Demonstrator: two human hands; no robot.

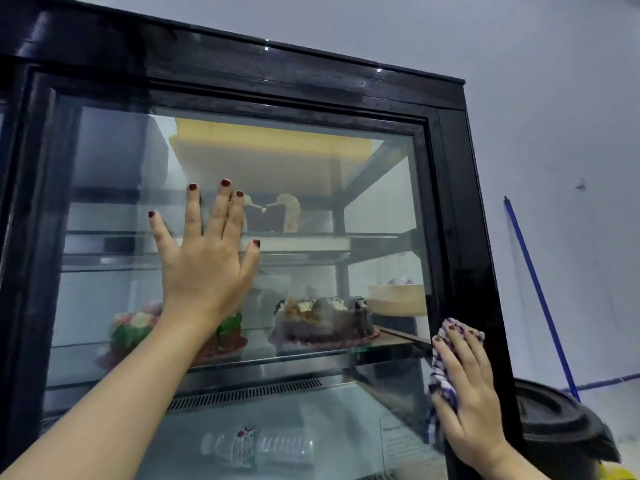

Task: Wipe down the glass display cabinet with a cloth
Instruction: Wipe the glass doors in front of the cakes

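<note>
Cloth under right hand presses cabinet edge; left hand flat on glass.

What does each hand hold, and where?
The right hand presses the cloth, at its middle, against the cabinet frame; the left hand, flat on the glass, holds nothing.

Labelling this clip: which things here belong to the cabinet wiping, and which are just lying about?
Job: glass display cabinet; cloth; right hand pressing the cloth on the frame; left hand flat on the glass.
Lying about: chocolate cake and water bottle inside; blue pole; black lid.
</note>
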